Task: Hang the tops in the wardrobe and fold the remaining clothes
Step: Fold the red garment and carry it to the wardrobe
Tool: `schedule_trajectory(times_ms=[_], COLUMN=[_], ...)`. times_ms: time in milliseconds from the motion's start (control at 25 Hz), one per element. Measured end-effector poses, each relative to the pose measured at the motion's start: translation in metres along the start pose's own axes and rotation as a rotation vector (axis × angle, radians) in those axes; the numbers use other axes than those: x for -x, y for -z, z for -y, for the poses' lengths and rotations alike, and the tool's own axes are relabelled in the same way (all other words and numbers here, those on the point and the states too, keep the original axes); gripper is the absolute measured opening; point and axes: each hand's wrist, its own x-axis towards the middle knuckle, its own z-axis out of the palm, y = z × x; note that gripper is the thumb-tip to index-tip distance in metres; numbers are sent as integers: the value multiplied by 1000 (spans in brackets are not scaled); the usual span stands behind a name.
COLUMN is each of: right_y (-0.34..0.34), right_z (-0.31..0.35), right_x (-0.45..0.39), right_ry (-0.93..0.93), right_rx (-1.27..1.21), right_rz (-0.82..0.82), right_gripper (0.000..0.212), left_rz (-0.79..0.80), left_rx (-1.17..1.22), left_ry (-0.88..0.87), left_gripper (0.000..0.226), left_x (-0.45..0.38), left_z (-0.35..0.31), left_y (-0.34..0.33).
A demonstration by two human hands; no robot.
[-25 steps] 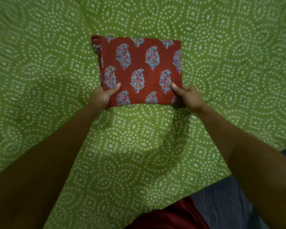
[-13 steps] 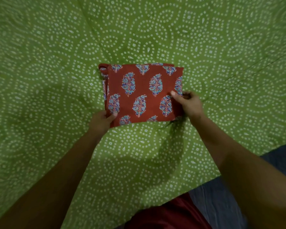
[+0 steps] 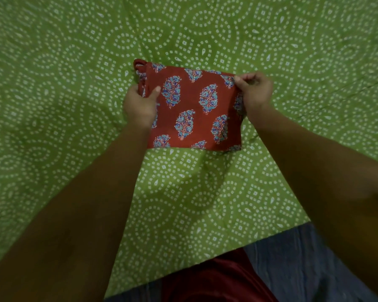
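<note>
Left hand (image 3: 140, 105): pinching left edge of folded red garment (image 3: 194, 110).
Right hand (image 3: 254, 92): pinching its upper right corner.
Underneath: green bedsheet (image 3: 74, 62).

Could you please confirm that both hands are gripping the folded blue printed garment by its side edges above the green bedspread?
Not quite: the head view shows the folded garment is red with blue motifs. The left hand and right hand do grip its side edges above the green bedspread.
</note>
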Motion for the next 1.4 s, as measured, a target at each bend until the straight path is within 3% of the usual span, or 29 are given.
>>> schedule_trajectory(times_ms=[160,320,360,520,600,680,760,840,880,920,1040,1200,1320,1400], right_y=[-13,-9,-5,1,-4,-5,4,18,22,24,21,2,-11,-26], right_z=[10,1,-1,9,12,2,-11,-27,-30,-31,-19,28,86,135], right_x=[-14,-13,-9,-11,-16,-11,9,28,36,39,34,34,65,98], right_ry=[70,76,87,317,316,202,0,-237,-352,-439,-541,-519,-448,-383], right_rx=[74,680,707,542,529,446,296,79,-11,-47,-70,-6,11,46], right_rz=[16,117,119,13,-8,-25,-55,72,185,296,586,582,559,580], right_gripper=[20,55,53,19,21,39,55,53,51,51,48,26,20,15], left_rz=[-92,-156,-149,-124,-156,-281,-315,-108,28,129,306,511,392,264], left_rx=[71,-2,-32,-75,-157,-415,-780,-1022,-1102,-1166,-1236,-1209,-1013,-828], left_ry=[-159,-154,-147,-236,-230,-177,-386,-828,-970,-1004,-799,-683,-636,-433], left_gripper=[24,32,33,33,35,44,58,59,60,64,78,75,70,69], left_x=[16,9,6,7,11,16,23,34,36,36,24,20,45,75], left_z=[19,33,34,30,27,25,23,24,30,38,56,37,5,-17], left_y=[1,-1,-2,0,3,8,7,0,-4,-7,-10,1,34,65])
